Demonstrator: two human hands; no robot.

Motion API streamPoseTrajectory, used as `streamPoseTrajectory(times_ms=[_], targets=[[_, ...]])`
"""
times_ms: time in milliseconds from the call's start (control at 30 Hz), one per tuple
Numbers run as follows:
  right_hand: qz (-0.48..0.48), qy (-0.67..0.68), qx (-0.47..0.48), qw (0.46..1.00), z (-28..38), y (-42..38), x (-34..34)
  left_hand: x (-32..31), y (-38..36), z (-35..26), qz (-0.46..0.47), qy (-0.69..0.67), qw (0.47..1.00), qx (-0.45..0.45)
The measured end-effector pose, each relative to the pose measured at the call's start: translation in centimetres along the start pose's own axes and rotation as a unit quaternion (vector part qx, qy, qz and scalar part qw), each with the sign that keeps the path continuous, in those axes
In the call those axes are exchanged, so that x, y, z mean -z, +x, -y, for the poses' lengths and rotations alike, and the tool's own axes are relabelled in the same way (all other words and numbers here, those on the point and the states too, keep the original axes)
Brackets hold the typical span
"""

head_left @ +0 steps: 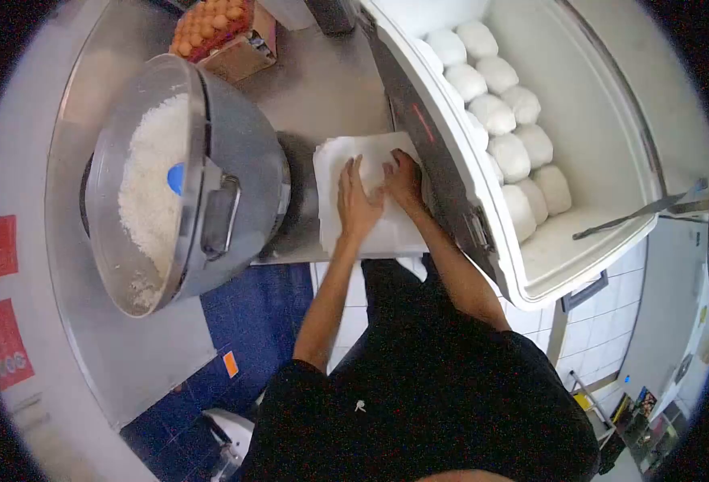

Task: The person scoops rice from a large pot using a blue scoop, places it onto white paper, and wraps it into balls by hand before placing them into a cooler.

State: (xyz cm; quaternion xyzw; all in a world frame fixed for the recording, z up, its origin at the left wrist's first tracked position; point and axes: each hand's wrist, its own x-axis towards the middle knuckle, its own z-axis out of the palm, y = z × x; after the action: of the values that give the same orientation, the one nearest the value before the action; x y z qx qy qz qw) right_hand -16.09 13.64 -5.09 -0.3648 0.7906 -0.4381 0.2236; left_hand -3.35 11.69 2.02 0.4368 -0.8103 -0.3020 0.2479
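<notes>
A stack of white paper sheets (334, 173) lies on the metal counter in front of me. My left hand (358, 201) rests over the middle of the stack, its fingers stretched out and pointing away from me. Close on its right, my right hand (403, 181) is on the same paper with its fingers bent and spread apart. Neither hand appears to hold anything. To the left stands a large metal pot (246, 145) with white cooked rice (153, 173) inside. An open white cooler box (612, 120) on the right contains several rounded white bundles (495, 115).
A tray of eggs (210, 26) sits on a cardboard box (250, 52) at the back of the metal counter (306, 88). A blue round object (175, 178) is at the pot's rim. A dark strip (640, 215) crosses the cooler's near right edge. Blue tiles (270, 301) cover the floor below.
</notes>
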Motion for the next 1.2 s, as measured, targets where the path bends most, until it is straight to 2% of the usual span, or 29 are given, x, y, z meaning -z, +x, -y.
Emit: streamPoseTrajectory(times_ms=[67, 100, 133, 167, 233, 333, 400, 467, 533, 633, 667, 767, 800, 833, 867, 900, 933, 967, 1000, 1033, 1067, 1100, 1133, 1200], targets=[[-0.026, 0.043, 0.083, 0.995, -0.7, -0.4, -1.0, 2.0, 2.2, 0.7, 0.042, -0.018, 0.999, -0.008], [-0.026, 0.051, 0.081, 0.995, -1.0, -1.4, -0.6, 2.3, 3.4, 1.4, 0.045, 0.154, 0.982, -0.101], [0.007, 0.023, 0.145, 0.989, -1.2, -2.9, 0.6, 3.1, 4.3, 1.6, 0.043, 0.318, 0.927, -0.192], [0.038, -0.007, 0.209, 0.977, -1.0, -4.4, 1.8, 3.7, 4.3, 3.0, 0.04, 0.324, 0.925, -0.194], [0.131, 0.004, 0.181, 0.975, -0.5, -6.6, 4.1, 3.8, 5.7, 6.8, 0.167, 0.3, 0.908, -0.241], [0.12, 0.08, 0.219, 0.965, -1.1, -8.0, 5.1, 5.3, 3.3, 5.3, 0.15, 0.243, 0.925, -0.25], [0.115, -0.019, 0.254, 0.96, -3.1, -9.5, 4.3, 5.3, 1.6, 5.8, 0.172, 0.212, 0.924, -0.267], [0.105, -0.094, 0.259, 0.956, -6.3, -11.3, 2.8, 4.3, -1.4, 7.9, 0.124, 0.108, 0.96, -0.229], [0.055, -0.12, 0.266, 0.955, -6.7, -11.9, 2.9, 3.0, -2.8, 10.0, 0.133, 0.075, 0.966, -0.209], [0.083, -0.141, 0.224, 0.961, -2.3, -12.7, 4.9, 3.1, -3.5, 10.0, 0.114, 0.02, 0.974, -0.194], [0.145, -0.182, 0.198, 0.952, -1.0, -13.2, 5.4, 3.6, -4.0, 9.8, 0.114, 0.018, 0.974, -0.194], [0.159, -0.302, 0.179, 0.923, 0.5, -13.9, 4.9, 4.6, -3.5, 10.2, 0.093, -0.001, 0.972, -0.217], [0.072, -0.323, 0.227, 0.916, 0.0, -13.9, 3.9, 4.6, -3.1, 10.9, 0.097, -0.01, 0.966, -0.239], [0.091, -0.333, 0.236, 0.908, 0.3, -14.0, 3.7, 4.4, -3.3, 11.8, 0.102, -0.018, 0.962, -0.254], [0.106, -0.315, 0.185, 0.925, 0.5, -13.2, 3.5, 3.9, -2.9, 12.7, 0.102, -0.019, 0.956, -0.275], [0.115, -0.299, 0.133, 0.938, 0.7, -12.4, 2.9, 3.2, -2.1, 13.8, 0.085, -0.025, 0.962, -0.259], [0.049, -0.268, 0.147, 0.951, 0.8, -12.0, 2.2, 2.5, -1.2, 14.9, 0.113, -0.005, 0.948, -0.299], [0.059, -0.28, 0.16, 0.945, 1.0, -11.2, 2.0, 1.8, -0.4, 15.6, 0.141, 0.013, 0.93, -0.338], [0.076, -0.216, 0.045, 0.972, 1.4, -10.6, 1.9, 2.3, 0.2, 14.6, 0.126, 0.004, 0.937, -0.327], [0.088, -0.15, -0.073, 0.982, 1.9, -9.9, 2.0, 3.8, 1.3, 12.2, 0.205, 0.006, 0.957, -0.207], [0.074, -0.227, -0.11, 0.965, 2.1, -8.6, 1.8, 4.8, 2.3, 10.3, 0.28, 0.008, 0.956, -0.089], [0.073, -0.235, -0.094, 0.965, 1.4, -7.7, 1.8, 3.9, 3.0, 9.3, 0.263, 0.002, 0.961, -0.089], [0.076, -0.323, -0.028, 0.943, 0.1, -7.3, 1.7, 2.4, 3.5, 8.9, 0.257, 0.095, 0.955, -0.115], [0.111, -0.406, 0.034, 0.907, -1.7, -4.6, 1.4, -1.3, 5.6, 9.2, 0.227, 0.187, 0.946, -0.135]])
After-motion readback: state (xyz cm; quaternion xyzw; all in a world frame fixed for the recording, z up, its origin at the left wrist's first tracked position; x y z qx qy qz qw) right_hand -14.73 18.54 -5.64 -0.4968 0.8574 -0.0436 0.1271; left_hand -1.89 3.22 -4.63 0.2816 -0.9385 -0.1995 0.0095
